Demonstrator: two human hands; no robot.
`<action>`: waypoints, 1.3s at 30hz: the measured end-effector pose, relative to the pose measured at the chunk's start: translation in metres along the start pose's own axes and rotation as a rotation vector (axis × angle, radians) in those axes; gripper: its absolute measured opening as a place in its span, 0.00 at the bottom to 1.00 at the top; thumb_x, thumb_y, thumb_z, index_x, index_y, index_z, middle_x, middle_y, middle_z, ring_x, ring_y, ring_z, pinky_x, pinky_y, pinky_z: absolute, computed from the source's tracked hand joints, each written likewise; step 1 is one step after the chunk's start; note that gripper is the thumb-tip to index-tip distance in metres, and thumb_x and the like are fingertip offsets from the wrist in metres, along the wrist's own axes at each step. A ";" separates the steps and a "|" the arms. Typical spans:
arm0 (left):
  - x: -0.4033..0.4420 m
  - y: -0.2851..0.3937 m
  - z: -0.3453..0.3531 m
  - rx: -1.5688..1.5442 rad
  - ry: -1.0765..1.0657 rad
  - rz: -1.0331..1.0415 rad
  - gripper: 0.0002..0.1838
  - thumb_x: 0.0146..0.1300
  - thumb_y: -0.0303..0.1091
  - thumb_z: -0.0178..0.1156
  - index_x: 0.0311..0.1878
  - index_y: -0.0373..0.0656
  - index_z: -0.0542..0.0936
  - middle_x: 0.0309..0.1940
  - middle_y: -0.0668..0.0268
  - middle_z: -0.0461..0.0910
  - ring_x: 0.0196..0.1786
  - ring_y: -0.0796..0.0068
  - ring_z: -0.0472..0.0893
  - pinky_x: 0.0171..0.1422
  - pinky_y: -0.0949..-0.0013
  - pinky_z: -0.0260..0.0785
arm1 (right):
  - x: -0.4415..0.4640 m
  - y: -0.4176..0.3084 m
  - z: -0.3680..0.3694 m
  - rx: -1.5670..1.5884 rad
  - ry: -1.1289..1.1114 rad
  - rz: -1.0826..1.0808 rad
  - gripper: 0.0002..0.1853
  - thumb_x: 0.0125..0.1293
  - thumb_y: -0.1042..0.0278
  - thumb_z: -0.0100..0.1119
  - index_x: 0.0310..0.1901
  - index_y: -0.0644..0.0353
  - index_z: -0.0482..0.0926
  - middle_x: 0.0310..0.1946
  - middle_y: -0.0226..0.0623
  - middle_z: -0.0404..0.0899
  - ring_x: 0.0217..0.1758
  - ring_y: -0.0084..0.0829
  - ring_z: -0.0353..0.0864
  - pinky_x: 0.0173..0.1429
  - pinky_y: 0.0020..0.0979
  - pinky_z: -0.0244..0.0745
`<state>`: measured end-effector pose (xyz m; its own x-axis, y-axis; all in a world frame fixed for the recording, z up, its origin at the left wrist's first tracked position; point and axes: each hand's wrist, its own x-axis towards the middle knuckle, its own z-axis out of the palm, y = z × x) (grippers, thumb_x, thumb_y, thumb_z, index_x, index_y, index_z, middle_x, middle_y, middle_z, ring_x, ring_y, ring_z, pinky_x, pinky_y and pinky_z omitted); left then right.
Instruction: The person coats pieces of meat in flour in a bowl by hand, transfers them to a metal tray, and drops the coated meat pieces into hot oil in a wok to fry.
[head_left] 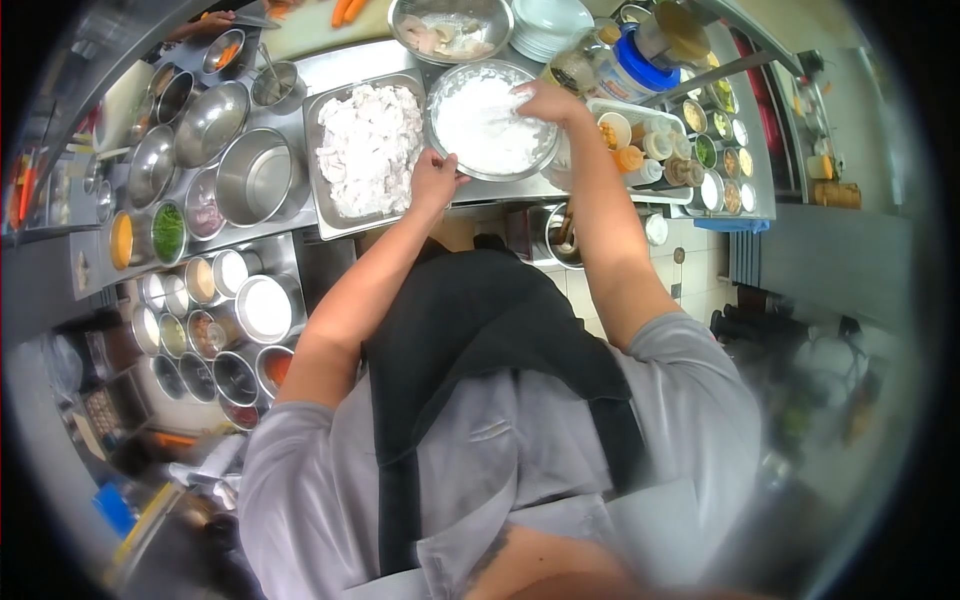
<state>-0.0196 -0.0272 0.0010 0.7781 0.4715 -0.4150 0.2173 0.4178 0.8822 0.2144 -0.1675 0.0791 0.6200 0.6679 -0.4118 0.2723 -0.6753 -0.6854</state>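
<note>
A round steel bowl of white flour-like powder (485, 125) stands on the counter in front of me. My right hand (547, 103) reaches over its right side, fingers bent together in the powder; what they grip is hidden. My left hand (438, 180) is closed by the bowl's lower left rim, fingers pinched, and I cannot make out what is in them. Left of the bowl is a rectangular steel tray (312, 190) heaped with white-coated pieces (368, 148). Behind stands a steel bowl (402, 40) with pale raw pieces (455, 38).
Stacked plates (550, 25) and a blue-lidded tub (635, 65) stand back right, squeeze bottles (655, 147) in a white basket nearer. Steel bowls and an empty pot (255, 175) crowd the left. Carrots (348, 10) lie on a board; another person's hand (205, 25) shows back left.
</note>
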 end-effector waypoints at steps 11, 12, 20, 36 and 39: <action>-0.002 0.003 0.000 -0.024 -0.005 -0.019 0.08 0.71 0.26 0.55 0.38 0.37 0.65 0.38 0.60 0.70 0.36 0.71 0.79 0.42 0.68 0.85 | 0.004 0.040 -0.001 0.898 -0.018 -0.011 0.27 0.58 0.81 0.61 0.62 0.69 0.72 0.50 0.41 0.81 0.52 0.31 0.81 0.55 0.33 0.77; -0.002 0.002 0.000 -0.028 -0.004 -0.020 0.08 0.71 0.26 0.56 0.38 0.37 0.66 0.38 0.60 0.70 0.36 0.72 0.79 0.42 0.68 0.85 | 0.005 0.042 -0.002 1.002 -0.017 -0.035 0.27 0.58 0.81 0.60 0.62 0.68 0.71 0.50 0.41 0.81 0.52 0.32 0.81 0.55 0.34 0.78; 0.004 -0.005 -0.003 0.047 0.040 0.017 0.10 0.70 0.27 0.58 0.37 0.35 0.66 0.35 0.60 0.71 0.34 0.70 0.80 0.37 0.69 0.84 | 0.013 -0.017 0.006 1.167 -0.247 -0.314 0.27 0.60 0.81 0.59 0.63 0.66 0.70 0.58 0.44 0.78 0.58 0.36 0.80 0.60 0.36 0.78; -0.003 0.005 -0.003 0.123 0.035 -0.013 0.10 0.69 0.27 0.58 0.37 0.34 0.67 0.34 0.60 0.71 0.30 0.71 0.82 0.30 0.72 0.80 | 0.023 -0.111 0.066 -0.222 0.116 -0.228 0.30 0.54 0.61 0.64 0.61 0.62 0.77 0.54 0.54 0.81 0.55 0.48 0.82 0.58 0.38 0.77; -0.001 -0.001 -0.001 0.078 0.062 0.007 0.10 0.69 0.27 0.58 0.38 0.33 0.68 0.35 0.60 0.73 0.30 0.71 0.83 0.31 0.72 0.81 | 0.039 -0.028 0.057 -0.508 -0.035 -0.211 0.26 0.52 0.60 0.67 0.56 0.53 0.82 0.51 0.51 0.82 0.54 0.47 0.82 0.62 0.39 0.75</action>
<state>-0.0207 -0.0272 0.0007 0.7424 0.5222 -0.4197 0.2594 0.3536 0.8987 0.1896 -0.1047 0.0480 0.4908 0.8094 -0.3225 0.7146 -0.5857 -0.3826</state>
